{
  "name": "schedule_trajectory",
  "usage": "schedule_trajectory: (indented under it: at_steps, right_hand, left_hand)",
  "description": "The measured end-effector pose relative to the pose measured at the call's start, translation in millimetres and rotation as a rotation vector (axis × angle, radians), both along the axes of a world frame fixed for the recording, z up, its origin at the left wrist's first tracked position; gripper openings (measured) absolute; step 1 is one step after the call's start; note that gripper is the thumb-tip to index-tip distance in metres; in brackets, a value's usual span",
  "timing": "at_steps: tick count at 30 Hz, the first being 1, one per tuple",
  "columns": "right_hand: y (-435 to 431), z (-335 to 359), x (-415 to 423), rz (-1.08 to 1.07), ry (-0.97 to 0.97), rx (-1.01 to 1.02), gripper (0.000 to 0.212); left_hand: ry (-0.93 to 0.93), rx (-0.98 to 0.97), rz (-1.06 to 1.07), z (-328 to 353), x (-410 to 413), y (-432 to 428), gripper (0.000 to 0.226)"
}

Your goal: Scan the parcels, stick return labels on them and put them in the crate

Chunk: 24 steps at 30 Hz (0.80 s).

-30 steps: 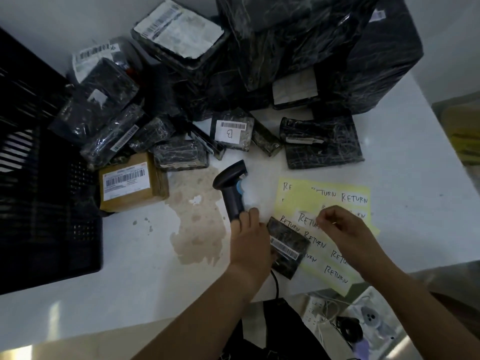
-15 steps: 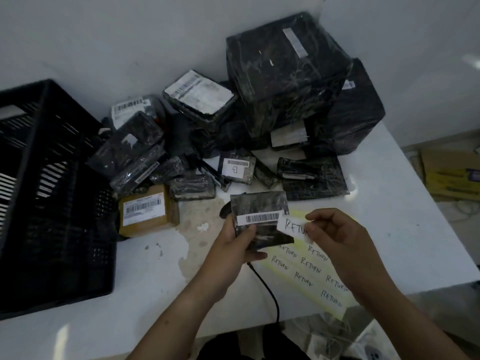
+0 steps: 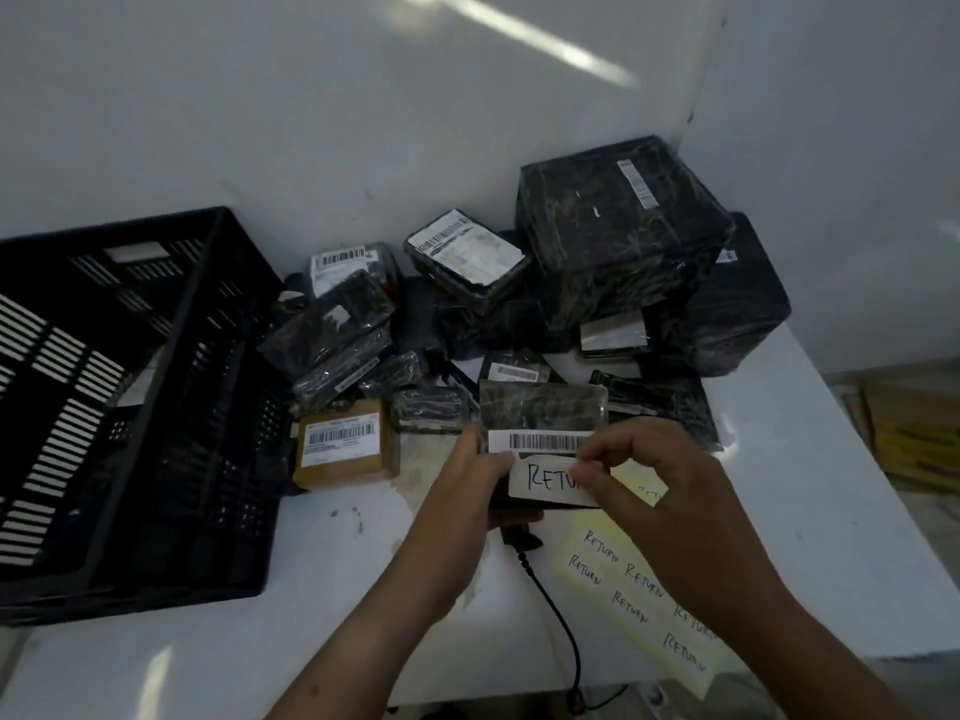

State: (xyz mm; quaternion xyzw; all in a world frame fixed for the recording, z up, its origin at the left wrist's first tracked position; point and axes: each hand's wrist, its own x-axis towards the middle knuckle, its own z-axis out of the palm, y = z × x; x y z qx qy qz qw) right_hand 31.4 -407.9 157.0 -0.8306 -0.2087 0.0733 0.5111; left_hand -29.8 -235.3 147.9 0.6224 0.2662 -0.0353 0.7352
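My left hand (image 3: 480, 472) grips a small black-wrapped parcel (image 3: 543, 407) by its left edge and holds it up over the table, barcode strip facing me. My right hand (image 3: 654, 491) pinches a white label (image 3: 545, 478) marked RETURN against the parcel's lower front, just under the barcode. A yellow sheet (image 3: 644, 589) of several more RETURN labels lies on the table beneath my right hand. The scanner is mostly hidden behind the parcel; only its black cable (image 3: 558, 610) shows. A black slatted crate (image 3: 130, 407) stands at the left.
A heap of black-wrapped parcels (image 3: 618, 252) fills the back corner against the white walls, with a brown box (image 3: 345, 444) in front next to the crate. A stain marks the white table (image 3: 332, 589). Cardboard (image 3: 914, 439) lies on the floor to the right.
My left hand lifted the small parcel off the table and turned its barcode toward me. My right hand took a RETURN label off the sheet and brought it onto the parcel. The view tilted up.
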Motion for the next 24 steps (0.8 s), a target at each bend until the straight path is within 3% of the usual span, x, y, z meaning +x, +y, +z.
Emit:
schedule_trajectory:
  at_steps: [4,10,24]
  right_hand:
    - [7,7,3,-0.050,-0.001,0.088,0.004]
    - [15,15,3,-0.054,0.028,0.190,0.006]
    - [8,20,3,-0.017,-0.178,0.096,0.003]
  left_hand:
    - [-0.040,0.168,-0.036,8,-11,1,0.027]
    - [-0.128,0.248,-0.156,18,-21,-1,0.026]
    - [-0.138,0.316,-0.179,27,-26,-4,0.031]
